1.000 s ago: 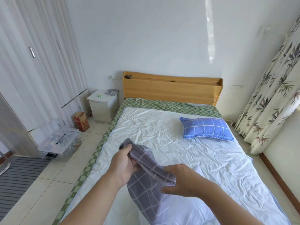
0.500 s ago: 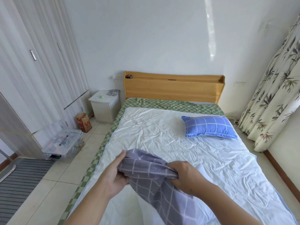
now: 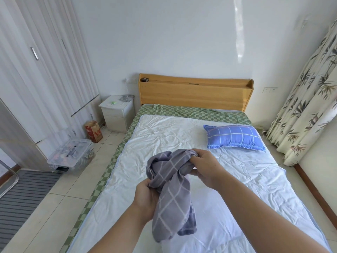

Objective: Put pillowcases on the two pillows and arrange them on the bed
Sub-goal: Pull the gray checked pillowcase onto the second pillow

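A grey checked pillowcase [image 3: 170, 189] hangs bunched between both hands above the bed [image 3: 255, 179]. My left hand [image 3: 145, 196] grips its lower part from the left. My right hand [image 3: 204, 167] grips its upper edge, higher and further from me. The loose end dangles down toward me. A pillow in a blue checked case [image 3: 234, 136] lies on the white sheet at the far right, near the wooden headboard [image 3: 195, 92]. No bare second pillow shows in this view.
A white nightstand [image 3: 116, 114] stands left of the headboard. On the tiled floor by the wardrobe [image 3: 36, 73] sit a paper bag [image 3: 94, 131] and a clear lidded bin [image 3: 70, 153]. Bamboo-print curtains [image 3: 310, 99] hang at the right. A striped mat [image 3: 20, 196] lies lower left.
My right hand has risen and moved away from me with the pillowcase's upper edge. My left hand has dropped lower on the fabric, which now hangs longer.
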